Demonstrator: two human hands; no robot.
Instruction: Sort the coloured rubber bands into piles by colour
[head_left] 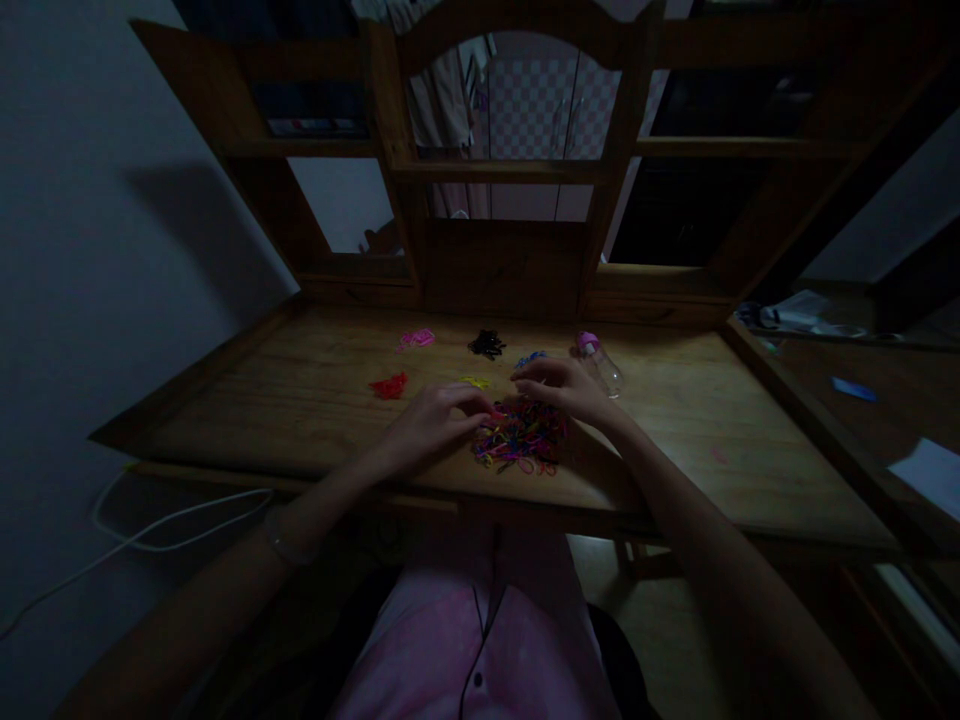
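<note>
A loose heap of small mixed-colour elastic bands lies near the desk's front edge. My left hand is at the heap's left side, thumb and forefinger drawn together at its edge; whatever they pinch is too small and dark to make out. Over the heap's upper edge is my right hand, fingers bent in and thumb close to them, their contents unclear. Beyond the hands are separate little piles: red bands, pink bands, black bands, yellow bands and blue bands, the last partly behind my right hand.
A clear bottle with a pink top lies beside my right hand. The wooden desk has a shelf frame along its back. At the left hangs a white cable. Paper rests on the surface to the right.
</note>
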